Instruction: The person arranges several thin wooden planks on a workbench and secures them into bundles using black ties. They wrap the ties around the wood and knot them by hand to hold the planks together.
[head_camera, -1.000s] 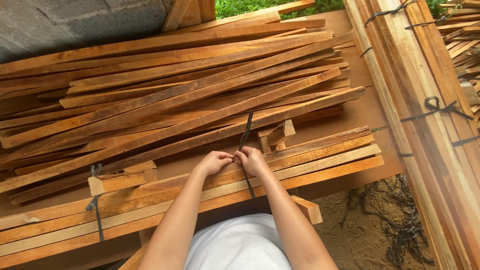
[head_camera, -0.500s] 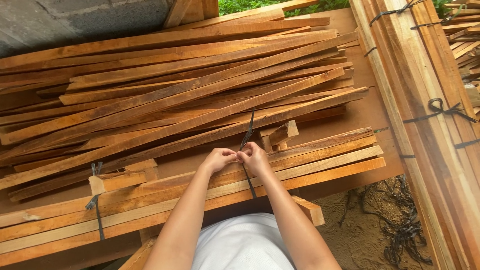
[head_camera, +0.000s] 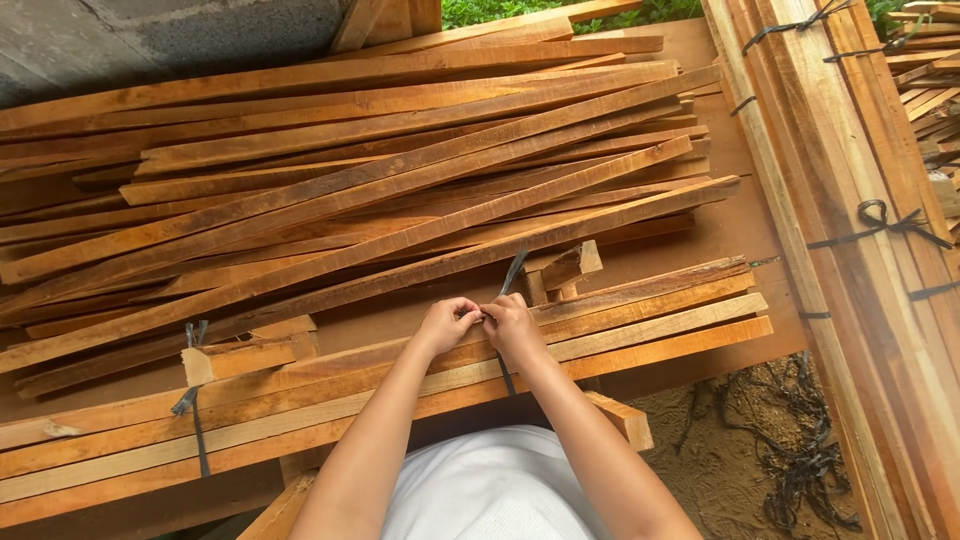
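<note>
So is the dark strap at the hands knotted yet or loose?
Cannot tell: both hands cover the dark strap where it crosses the slat bundle; one end sticks up free.

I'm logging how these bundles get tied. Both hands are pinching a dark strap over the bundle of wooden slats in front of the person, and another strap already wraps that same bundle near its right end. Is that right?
Not quite. The other strap wraps the bundle of wooden slats near its left end, not its right, as the head view shows. The left hand and right hand do pinch a dark strap over it.
</note>
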